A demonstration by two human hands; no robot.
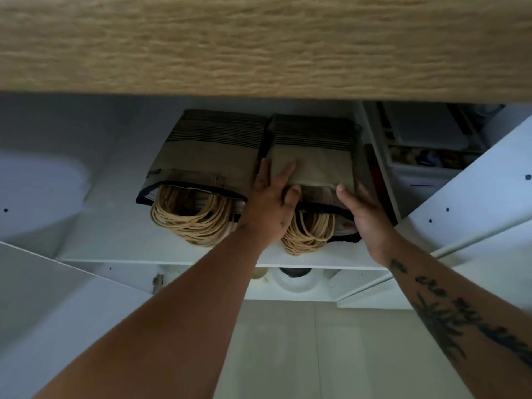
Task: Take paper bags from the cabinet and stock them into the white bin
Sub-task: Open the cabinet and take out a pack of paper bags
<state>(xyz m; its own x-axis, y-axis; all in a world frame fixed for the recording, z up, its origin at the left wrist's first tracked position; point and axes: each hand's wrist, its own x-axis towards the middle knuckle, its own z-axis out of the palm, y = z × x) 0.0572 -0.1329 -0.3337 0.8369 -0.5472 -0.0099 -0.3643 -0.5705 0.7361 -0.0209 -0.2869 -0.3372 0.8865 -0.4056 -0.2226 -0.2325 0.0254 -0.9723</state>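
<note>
The right-hand bundle of paper bags (313, 162) on the cabinet shelf (115, 240) is gripped by the left hand (272, 194) and right hand (364, 210); a level outward pull is judged next.

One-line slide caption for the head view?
Both hands, left hand and right hand, grip the right stack of paper bags on the white cabinet shelf.

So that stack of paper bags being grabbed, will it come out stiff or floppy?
Probably fairly stiff: the right stack of bags is many flat layers. Likely heavy, since both the left hand and right hand grip it. Its loose handles would dangle.
</note>
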